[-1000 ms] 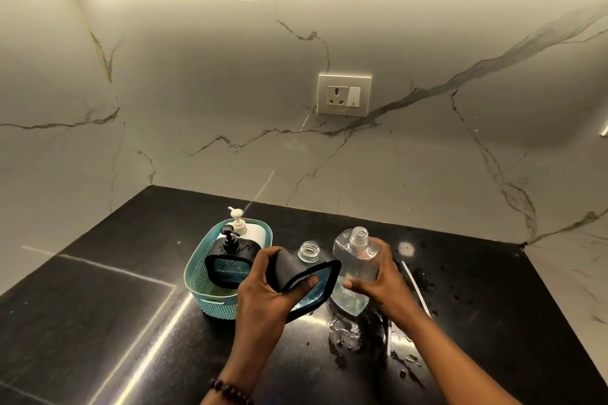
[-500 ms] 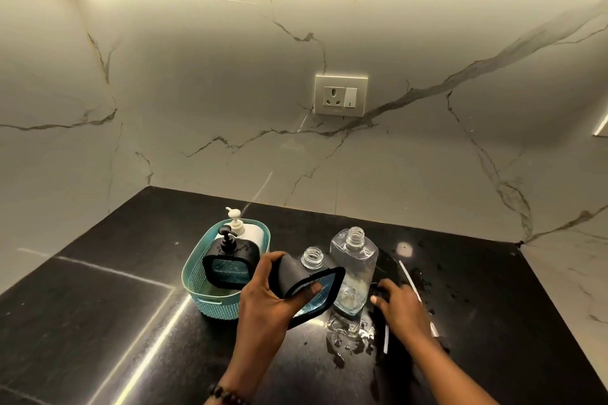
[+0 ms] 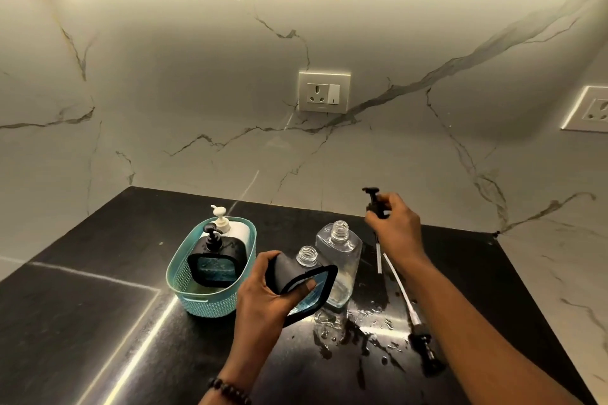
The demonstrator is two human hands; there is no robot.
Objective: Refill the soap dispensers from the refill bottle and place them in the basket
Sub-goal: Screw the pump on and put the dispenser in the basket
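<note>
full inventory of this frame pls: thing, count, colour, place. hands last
basket: 1, teal, on counter, left of centre
dispensers in basket: 2; black with black pump in front, white with cream pump behind
black dispenser: 1, black with blue liquid, neck open, tilted in left hand
clear bottle: 1, transparent, uncapped, upright on counter, behind the held dispenser
black pump: 1, black head, white tube hanging, held in right hand
second pump: 1, black head, white tube, lying on counter at right
spill: clear wet patch, in front of clear bottle
counter: 1, black
sockets: 2, white, on marble wall; centre, right edge
left hand: beaded bracelet on wrist
right hand: raised over counter
</note>
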